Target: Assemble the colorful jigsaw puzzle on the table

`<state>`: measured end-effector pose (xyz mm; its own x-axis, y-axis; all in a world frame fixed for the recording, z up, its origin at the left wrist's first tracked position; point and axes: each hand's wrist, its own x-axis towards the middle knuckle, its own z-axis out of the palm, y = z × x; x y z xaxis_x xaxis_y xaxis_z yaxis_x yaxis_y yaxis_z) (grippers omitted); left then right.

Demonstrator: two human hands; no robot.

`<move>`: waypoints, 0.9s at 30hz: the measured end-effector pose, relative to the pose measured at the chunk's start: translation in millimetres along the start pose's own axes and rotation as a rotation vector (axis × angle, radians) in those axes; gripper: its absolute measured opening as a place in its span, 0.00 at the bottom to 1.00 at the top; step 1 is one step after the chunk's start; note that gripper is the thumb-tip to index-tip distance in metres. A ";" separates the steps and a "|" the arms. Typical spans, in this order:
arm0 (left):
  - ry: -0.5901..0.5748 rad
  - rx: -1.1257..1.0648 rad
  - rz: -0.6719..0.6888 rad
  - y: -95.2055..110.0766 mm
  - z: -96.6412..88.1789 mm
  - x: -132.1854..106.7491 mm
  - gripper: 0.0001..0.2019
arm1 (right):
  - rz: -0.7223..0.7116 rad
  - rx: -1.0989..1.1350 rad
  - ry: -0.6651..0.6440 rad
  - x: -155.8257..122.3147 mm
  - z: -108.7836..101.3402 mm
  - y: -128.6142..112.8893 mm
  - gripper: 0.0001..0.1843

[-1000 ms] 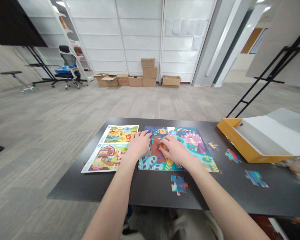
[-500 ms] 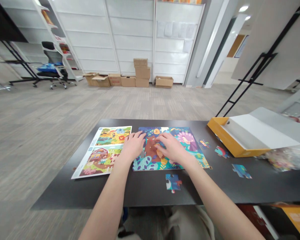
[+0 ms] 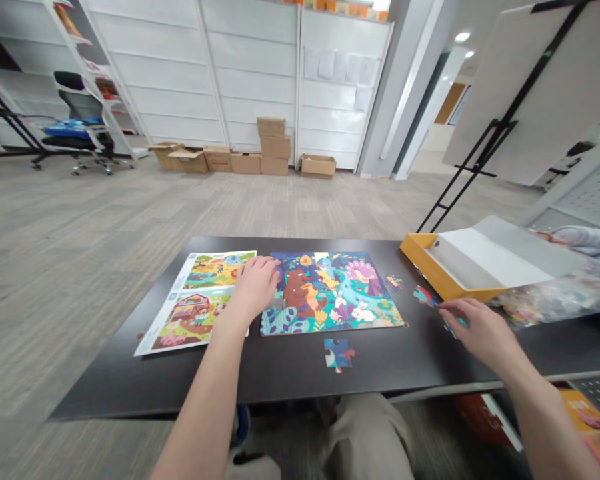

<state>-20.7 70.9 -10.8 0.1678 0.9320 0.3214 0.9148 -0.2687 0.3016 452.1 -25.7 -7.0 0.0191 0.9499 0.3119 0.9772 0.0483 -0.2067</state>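
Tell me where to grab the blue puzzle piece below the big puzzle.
Pinch the blue puzzle piece by two opposite edges, coming down from above with your nearer left hand. It lies flat on the dark table, so its bumpy knobs give fingers an edge to catch.

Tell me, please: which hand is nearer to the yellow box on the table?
Right hand. It is just in front of the near corner of the yellow box, apparently not touching it. The left hand is farther away, on the left edge of the jigsaw puzzle.
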 end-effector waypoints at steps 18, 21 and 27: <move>-0.074 -0.059 0.066 14.8 -33.0 -18.9 0.14 | -0.203 0.022 -0.510 131.3 27.4 -30.1 0.22; -0.103 -0.039 0.070 16.8 -35.7 -22.2 0.13 | -0.181 -0.019 -0.526 138.8 29.2 -29.3 0.24; -0.130 -0.042 0.097 25.0 -35.9 -25.0 0.13 | -0.215 -0.054 -0.438 139.3 27.6 -26.1 0.14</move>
<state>-15.1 32.1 21.0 0.3029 0.9242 0.2327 0.8765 -0.3660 0.3127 423.4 113.8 16.2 -0.2635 0.9614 -0.0797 0.9591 0.2522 -0.1288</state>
